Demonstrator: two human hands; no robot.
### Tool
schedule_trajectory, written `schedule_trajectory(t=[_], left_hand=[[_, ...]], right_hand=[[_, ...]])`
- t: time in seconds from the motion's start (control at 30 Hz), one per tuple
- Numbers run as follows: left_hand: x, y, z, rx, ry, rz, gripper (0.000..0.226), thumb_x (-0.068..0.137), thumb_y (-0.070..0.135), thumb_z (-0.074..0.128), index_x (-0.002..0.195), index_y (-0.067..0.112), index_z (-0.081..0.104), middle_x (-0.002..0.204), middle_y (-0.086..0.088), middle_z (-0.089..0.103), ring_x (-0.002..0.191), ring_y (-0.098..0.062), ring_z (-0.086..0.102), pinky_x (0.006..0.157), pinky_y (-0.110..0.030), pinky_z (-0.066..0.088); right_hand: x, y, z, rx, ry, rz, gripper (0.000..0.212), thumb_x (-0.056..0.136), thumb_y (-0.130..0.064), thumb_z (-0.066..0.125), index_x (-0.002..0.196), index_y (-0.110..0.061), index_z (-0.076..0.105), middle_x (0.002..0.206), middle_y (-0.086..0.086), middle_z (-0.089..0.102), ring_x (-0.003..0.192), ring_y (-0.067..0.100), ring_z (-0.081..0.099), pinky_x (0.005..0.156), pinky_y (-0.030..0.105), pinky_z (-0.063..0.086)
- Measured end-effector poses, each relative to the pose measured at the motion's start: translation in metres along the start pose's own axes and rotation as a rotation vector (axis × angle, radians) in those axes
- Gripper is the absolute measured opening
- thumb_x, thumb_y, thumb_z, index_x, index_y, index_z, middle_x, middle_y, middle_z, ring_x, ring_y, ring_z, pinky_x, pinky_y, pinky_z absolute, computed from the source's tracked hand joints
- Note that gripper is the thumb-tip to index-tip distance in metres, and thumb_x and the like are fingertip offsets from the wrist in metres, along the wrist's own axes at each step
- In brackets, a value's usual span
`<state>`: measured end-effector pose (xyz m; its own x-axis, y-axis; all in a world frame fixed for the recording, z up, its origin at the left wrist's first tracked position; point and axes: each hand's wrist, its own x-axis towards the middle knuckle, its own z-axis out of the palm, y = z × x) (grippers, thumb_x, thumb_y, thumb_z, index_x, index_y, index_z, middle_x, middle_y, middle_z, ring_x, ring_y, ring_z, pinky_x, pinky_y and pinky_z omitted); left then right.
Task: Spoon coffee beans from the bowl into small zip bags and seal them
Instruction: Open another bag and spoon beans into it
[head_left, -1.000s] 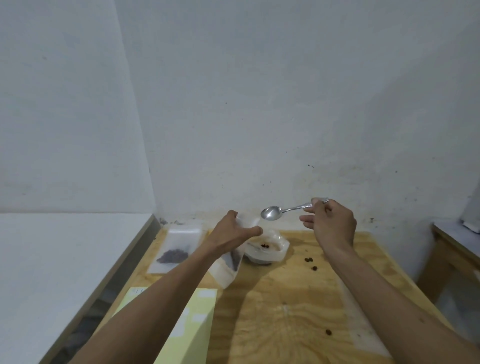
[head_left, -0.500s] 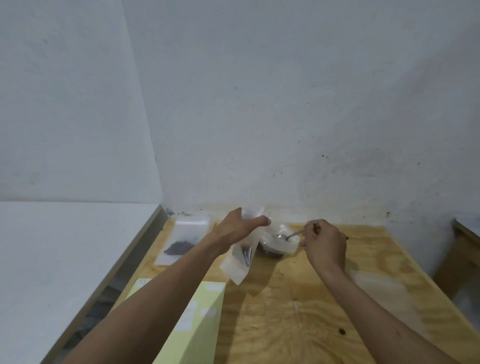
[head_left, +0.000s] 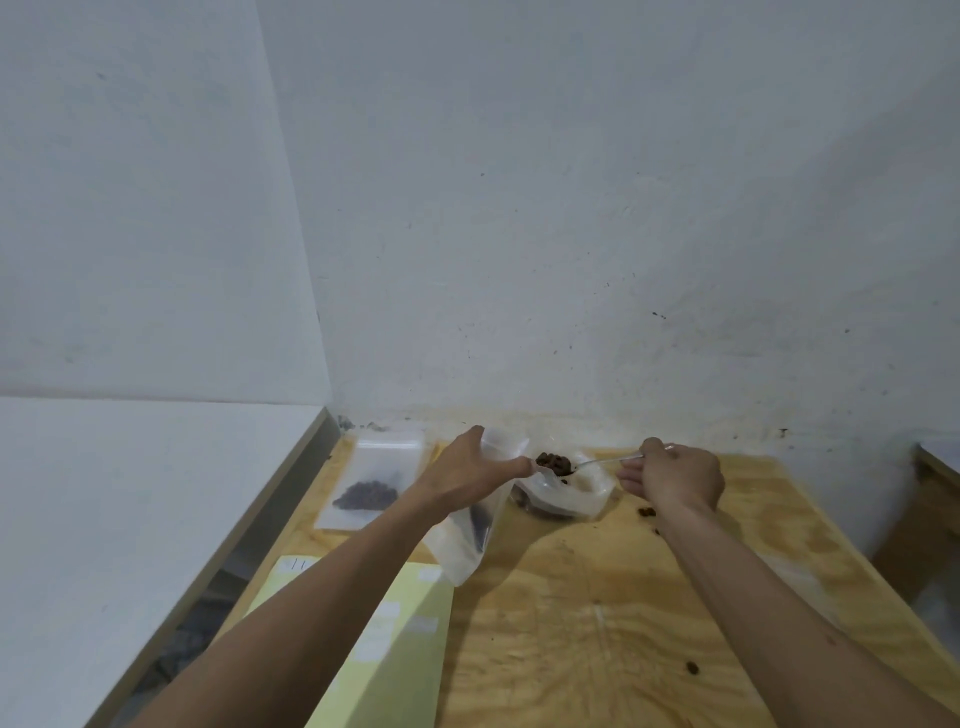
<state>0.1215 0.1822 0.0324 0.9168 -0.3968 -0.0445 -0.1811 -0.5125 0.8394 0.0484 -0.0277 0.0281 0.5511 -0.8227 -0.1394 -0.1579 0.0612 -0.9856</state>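
My left hand (head_left: 470, 470) holds a clear zip bag (head_left: 467, 540) by its open top, the bag hanging down to the wooden table (head_left: 597, 597) with some dark beans inside. My right hand (head_left: 675, 478) grips a metal spoon (head_left: 602, 461) whose bowl is heaped with coffee beans (head_left: 555, 462), right at the bag's mouth. Below the spoon sits the clear plastic bowl (head_left: 571, 501). A filled zip bag (head_left: 371, 488) lies flat at the table's back left.
A pale yellow sheet (head_left: 395, 654) lies at the table's near left under my left forearm. Loose beans (head_left: 647, 512) are scattered right of the bowl, and one (head_left: 692, 666) lies near my right forearm. White walls close the back and left.
The spoon went down into the bowl empty and has come up full of beans, now raised to the mouth of the bag. My left hand kept its hold on the bag.
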Motion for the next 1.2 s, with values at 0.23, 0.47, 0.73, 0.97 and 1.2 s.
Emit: schedule_trajectory(t=[0.23,0.47,0.73,0.97,1.2], left_hand=[[-0.01,0.0,0.001,0.059,0.102,0.069,0.048,0.083,0.044,0.075,0.111,0.019,0.046,0.097,0.015,0.049,0.089,-0.009,0.052,0.069,-0.022,0.042],[-0.008,0.022,0.005,-0.007,0.051,0.055,0.047,0.082,0.044,0.076,0.109,0.019,0.047,0.095,0.015,0.05,0.082,0.001,0.049,0.067,-0.022,0.041],[0.001,0.042,0.007,-0.104,0.036,0.057,0.055,0.078,0.049,0.077,0.116,0.017,0.053,0.106,0.005,0.059,0.093,-0.007,0.059,0.076,-0.029,0.049],[-0.002,0.033,0.007,-0.122,0.057,0.035,0.047,0.086,0.041,0.075,0.115,0.022,0.043,0.099,0.018,0.049,0.086,0.004,0.048,0.065,-0.018,0.037],[-0.003,0.027,0.006,-0.066,0.075,-0.003,0.063,0.083,0.05,0.075,0.127,0.019,0.043,0.118,0.005,0.048,0.103,-0.016,0.05,0.076,-0.029,0.04]], right_hand=[[0.004,-0.028,-0.015,0.087,-0.012,-0.057,0.025,0.093,-0.006,0.058,0.072,0.004,0.067,0.061,0.015,0.073,0.06,0.029,0.075,0.074,0.046,0.065],[-0.01,-0.061,-0.022,0.167,-0.12,-0.222,0.021,0.092,-0.006,0.06,0.074,-0.001,0.07,0.063,0.013,0.073,0.063,0.029,0.075,0.076,0.044,0.064],[-0.025,-0.064,-0.034,0.152,-0.251,-0.538,0.019,0.103,-0.019,0.057,0.103,-0.01,0.073,0.091,0.004,0.077,0.077,0.017,0.078,0.072,0.029,0.062],[-0.014,-0.043,-0.04,0.131,-0.158,-0.5,0.018,0.104,-0.018,0.054,0.102,-0.014,0.072,0.092,0.001,0.076,0.072,0.011,0.076,0.065,0.021,0.061],[-0.005,0.002,-0.037,-0.17,-0.259,-0.677,0.017,0.101,-0.026,0.062,0.108,-0.023,0.076,0.092,-0.012,0.077,0.076,-0.001,0.073,0.072,0.034,0.063]])
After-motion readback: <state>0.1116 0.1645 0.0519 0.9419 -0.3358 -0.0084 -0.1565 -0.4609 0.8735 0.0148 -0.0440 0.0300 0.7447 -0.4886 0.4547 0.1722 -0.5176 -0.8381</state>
